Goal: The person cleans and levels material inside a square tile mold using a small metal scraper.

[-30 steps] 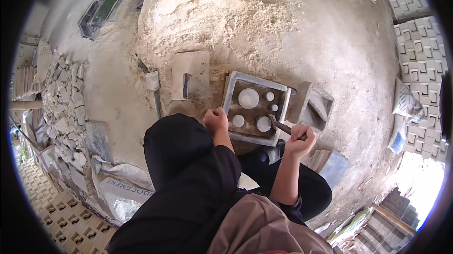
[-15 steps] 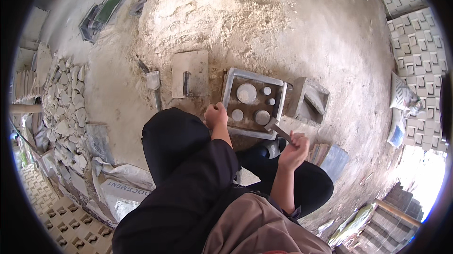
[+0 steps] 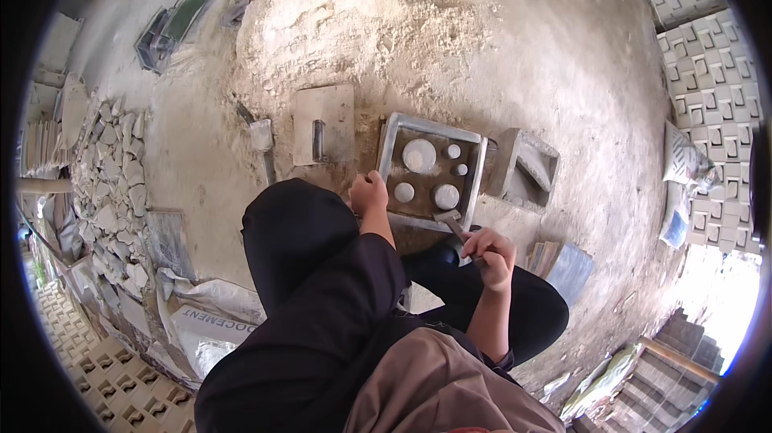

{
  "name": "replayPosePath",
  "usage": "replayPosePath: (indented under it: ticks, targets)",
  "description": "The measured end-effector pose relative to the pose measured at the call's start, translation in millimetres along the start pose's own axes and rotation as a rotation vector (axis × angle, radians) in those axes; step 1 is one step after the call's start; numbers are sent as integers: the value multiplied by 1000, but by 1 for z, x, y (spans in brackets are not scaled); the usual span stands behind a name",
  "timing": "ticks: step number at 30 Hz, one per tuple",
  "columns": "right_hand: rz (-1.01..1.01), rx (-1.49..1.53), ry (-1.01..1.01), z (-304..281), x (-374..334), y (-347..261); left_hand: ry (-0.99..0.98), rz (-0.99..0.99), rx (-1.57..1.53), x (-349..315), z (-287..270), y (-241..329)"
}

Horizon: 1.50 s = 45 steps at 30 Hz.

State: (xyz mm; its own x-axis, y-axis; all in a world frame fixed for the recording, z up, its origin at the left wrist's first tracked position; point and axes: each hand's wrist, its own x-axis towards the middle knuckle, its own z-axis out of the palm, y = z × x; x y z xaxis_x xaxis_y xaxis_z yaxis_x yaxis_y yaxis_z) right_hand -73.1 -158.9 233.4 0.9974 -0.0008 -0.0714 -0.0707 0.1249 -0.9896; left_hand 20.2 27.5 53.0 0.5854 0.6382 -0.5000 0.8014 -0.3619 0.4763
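Note:
A square metal mould frame [image 3: 481, 168] lies on the ground in front of me, with a grey-brown bed inside. Several round pale discs of different sizes, the largest a wide disc [image 3: 419, 156], stand out of that bed. My left hand [image 3: 369, 193] is closed in a fist beside the frame's left edge; whatever it may hold is hidden. In my right hand [image 3: 492, 256] is a short scraper-like tool [image 3: 453, 222] with a broad grey head. Its head rests at or just over the frame's near edge, below the near right disc [image 3: 446, 197].
A handled flat board [image 3: 338, 123] and a small trowel-like tool [image 3: 262, 135] lie left of the frame. Right of it sits a grey box [image 3: 527, 172] holding a slanted block. Pale powder [image 3: 322, 23] is heaped beyond; broken pieces [image 3: 112, 184] are piled far left.
My right hand has moved left and slightly nearer to me, taking the tool's head from the frame's near right corner along its near edge. My left hand stays in place.

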Motion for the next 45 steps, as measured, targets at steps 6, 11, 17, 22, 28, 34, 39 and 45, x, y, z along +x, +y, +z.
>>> replayPosePath:
  ticks: [6,11,17,22,28,34,39,45]
  targets:
    - [-33,-412,-640,11,1,17,-13,6,-1,-6,3,7]
    - [-247,-387,-465,28,2,9,-5,9,-1,-2,3,4]
    - [-331,-351,-422,33,-4,30,-21,11,0,-1,7,2]
    - [-395,-340,-385,36,-3,15,1,-2,9,4,5,-5]
    - [-444,-377,-304,37,1,32,-1,6,-12,2,9,4]
    - [-435,-364,-194,33,-2,35,34,14,-10,0,15,1]
    - [-478,-224,-31,46,-8,20,12,22,-23,4,11,4]
    - [-450,-425,-2,59,-6,46,60,41,-5,-1,13,2]
